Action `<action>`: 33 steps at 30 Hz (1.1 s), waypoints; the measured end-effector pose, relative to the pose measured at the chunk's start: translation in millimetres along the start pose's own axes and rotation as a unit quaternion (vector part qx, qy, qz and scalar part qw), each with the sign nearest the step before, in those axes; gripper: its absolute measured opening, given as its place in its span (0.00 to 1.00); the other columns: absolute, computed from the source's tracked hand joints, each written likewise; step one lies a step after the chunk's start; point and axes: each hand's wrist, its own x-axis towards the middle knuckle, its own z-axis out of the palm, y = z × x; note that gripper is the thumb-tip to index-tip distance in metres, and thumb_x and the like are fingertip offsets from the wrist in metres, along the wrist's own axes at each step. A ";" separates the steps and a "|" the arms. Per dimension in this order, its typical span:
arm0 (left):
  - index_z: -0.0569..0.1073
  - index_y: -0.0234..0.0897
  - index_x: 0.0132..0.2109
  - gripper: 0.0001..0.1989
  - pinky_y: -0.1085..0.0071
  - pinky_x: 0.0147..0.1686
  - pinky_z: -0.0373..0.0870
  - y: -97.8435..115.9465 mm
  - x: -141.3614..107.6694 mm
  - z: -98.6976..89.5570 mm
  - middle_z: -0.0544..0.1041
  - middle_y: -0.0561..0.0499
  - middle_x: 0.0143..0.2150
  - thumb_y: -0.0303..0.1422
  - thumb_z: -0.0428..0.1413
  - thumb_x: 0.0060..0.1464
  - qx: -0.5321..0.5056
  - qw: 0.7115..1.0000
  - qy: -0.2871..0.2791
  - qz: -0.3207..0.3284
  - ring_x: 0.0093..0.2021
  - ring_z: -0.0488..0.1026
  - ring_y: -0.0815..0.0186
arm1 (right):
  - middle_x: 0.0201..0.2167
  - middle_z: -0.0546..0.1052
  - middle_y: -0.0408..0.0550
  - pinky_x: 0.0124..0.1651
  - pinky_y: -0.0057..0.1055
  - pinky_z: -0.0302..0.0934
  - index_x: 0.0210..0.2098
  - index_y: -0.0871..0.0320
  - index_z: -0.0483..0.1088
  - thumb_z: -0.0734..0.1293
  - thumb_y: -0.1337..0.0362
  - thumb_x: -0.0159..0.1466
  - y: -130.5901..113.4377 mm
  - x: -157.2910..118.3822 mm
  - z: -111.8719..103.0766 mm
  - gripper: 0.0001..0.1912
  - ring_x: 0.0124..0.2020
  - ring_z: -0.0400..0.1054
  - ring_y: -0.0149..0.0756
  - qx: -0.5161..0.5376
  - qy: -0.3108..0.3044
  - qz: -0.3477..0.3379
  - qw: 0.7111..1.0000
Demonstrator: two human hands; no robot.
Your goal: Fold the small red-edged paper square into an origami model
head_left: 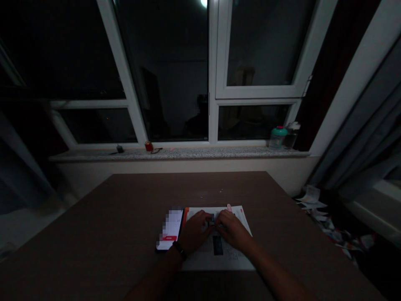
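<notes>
A printed sheet or booklet [203,261] with pictures, text and an orange left corner lies on the table under both my hands. My left hand [196,229], a dark band on its wrist, has its fingers curled and its thumb near the index fingertip. Close to it on the right, my right hand [231,228] is also closed, fingertips pressed together. Whatever lies between the fingertips is too small and dim to make out. Behind my right hand, a pink strip with a rounded end [229,207] sticks out past the page's top edge.
A lit phone [171,228] lies left of the page on the brown table [125,217]. Beyond, the stone windowsill [194,153] bears a small red jar [148,146], a dark little bottle [119,149] and a teal-lidded container [277,138]. Papers [313,196] are piled right of the table.
</notes>
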 end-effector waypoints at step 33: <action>0.70 0.40 0.48 0.13 0.70 0.39 0.64 -1.1 1.5 0.4 0.69 0.52 0.42 0.32 0.59 0.55 -0.053 0.993 -0.082 -0.063 0.40 0.68 0.64 | 0.33 0.69 0.43 0.39 0.28 0.55 0.33 0.57 0.68 0.67 0.72 0.57 1.9 3.1 8.7 0.05 0.38 0.64 0.35 0.062 -0.039 0.065 0.995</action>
